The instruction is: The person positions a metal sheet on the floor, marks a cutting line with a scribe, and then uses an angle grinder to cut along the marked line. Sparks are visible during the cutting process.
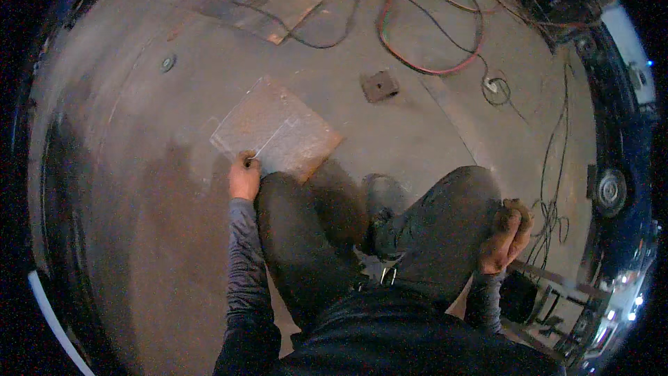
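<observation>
Two hands: the left hand (243, 177) is out over the floor (202, 251) to the left, the right hand (506, 237) beside the right knee (473, 191); both are bare.
Left hand grip: closed, fingers curled around the near end of a thin rod (274, 138); whether the knuckles also touch the metal below cannot be told.
Thin rod: pale and straight, slanting from the fist up and to the right across the middle of the plate.
Plate: a square, rusty brown metal plate (299, 136) on the floor ahead of the left knee (284, 198), turned cornerwise.
Right hand grip: fingers bent inward; I cannot tell whether they close on anything.
In the way: the left knee covers the plate's nearest part, and the left hand hides a bit of its left edge.
Rusty block: a small square rusty block (374, 94) with a central hole, right of the plate and apart from it.
Disc: a small round disc (168, 63) well to the left.
Far sheet: a larger metal sheet (299, 1), crossed by a dark cable (323, 47).
Hose: a red hose (431, 72) looping beyond the block.
Right side: thin dark cables (562, 125) trailing along the floor.
</observation>
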A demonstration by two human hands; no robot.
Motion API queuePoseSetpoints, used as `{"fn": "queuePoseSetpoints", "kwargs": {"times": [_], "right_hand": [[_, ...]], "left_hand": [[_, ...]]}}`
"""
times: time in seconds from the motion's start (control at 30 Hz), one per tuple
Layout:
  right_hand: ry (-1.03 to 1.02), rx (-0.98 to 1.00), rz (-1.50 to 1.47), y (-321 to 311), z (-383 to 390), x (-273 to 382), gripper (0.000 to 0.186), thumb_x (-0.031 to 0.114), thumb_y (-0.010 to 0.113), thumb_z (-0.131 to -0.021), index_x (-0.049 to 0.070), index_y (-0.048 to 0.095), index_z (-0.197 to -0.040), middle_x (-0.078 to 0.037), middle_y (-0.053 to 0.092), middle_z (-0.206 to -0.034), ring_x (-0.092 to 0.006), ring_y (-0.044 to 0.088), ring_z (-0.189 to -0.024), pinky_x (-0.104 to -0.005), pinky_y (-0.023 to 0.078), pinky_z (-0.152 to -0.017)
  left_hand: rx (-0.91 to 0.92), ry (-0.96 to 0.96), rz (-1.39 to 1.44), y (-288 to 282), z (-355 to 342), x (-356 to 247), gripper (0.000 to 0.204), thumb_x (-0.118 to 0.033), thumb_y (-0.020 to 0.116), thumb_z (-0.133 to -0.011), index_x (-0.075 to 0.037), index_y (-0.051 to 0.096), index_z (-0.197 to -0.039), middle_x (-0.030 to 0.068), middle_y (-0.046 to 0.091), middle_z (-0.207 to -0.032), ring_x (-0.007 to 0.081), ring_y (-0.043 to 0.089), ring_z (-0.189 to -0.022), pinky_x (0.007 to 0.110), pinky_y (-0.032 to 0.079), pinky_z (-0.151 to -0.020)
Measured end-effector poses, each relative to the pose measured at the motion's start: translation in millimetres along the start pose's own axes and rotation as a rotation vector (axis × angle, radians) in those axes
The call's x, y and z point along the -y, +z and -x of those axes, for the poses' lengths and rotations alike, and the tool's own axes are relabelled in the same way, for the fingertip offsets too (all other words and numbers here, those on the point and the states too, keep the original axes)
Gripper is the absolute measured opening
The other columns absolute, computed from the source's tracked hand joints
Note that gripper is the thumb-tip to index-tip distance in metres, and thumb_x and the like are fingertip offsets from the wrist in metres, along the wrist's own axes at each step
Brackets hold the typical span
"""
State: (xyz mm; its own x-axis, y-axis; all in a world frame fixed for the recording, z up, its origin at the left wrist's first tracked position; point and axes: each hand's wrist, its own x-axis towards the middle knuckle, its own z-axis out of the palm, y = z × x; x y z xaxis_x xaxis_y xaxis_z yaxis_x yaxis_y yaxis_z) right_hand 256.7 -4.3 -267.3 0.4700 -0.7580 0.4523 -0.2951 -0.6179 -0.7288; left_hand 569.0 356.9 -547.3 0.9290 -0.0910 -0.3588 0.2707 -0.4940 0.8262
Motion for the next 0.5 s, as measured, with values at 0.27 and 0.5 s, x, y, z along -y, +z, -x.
{"fn": "queuePoseSetpoints", "kwargs": {"times": [0.27,0.5], "right_hand": [[0.475,0.023,-0.568,-26,-55,-14,0.024,0.024,0.047,-0.105,0.006,0.058,-0.116,-0.004,0.058,-0.091,-0.0099,0.048,-0.065,-0.0256,0.04,-0.054],[0.66,0.565,-0.203,38,-78,-272,0.022,0.019,0.048,-0.103,0.008,0.066,-0.11,-0.005,0.067,-0.089,-0.0164,0.062,-0.072,-0.0308,0.052,-0.061]], "left_hand": [[0.466,0.157,-0.663,169,-8,-89,0.037,-0.027,0.066,-0.084,-0.003,0.068,-0.113,0.0163,0.07,-0.114,0.0364,0.065,-0.109,0.043,0.051,-0.094],[0.664,0.033,-0.912,274,-5,14,0.046,-0.026,0.065,-0.087,-0.001,0.062,-0.126,0.0179,0.067,-0.124,0.0347,0.065,-0.114,0.044,0.052,-0.095]]}}
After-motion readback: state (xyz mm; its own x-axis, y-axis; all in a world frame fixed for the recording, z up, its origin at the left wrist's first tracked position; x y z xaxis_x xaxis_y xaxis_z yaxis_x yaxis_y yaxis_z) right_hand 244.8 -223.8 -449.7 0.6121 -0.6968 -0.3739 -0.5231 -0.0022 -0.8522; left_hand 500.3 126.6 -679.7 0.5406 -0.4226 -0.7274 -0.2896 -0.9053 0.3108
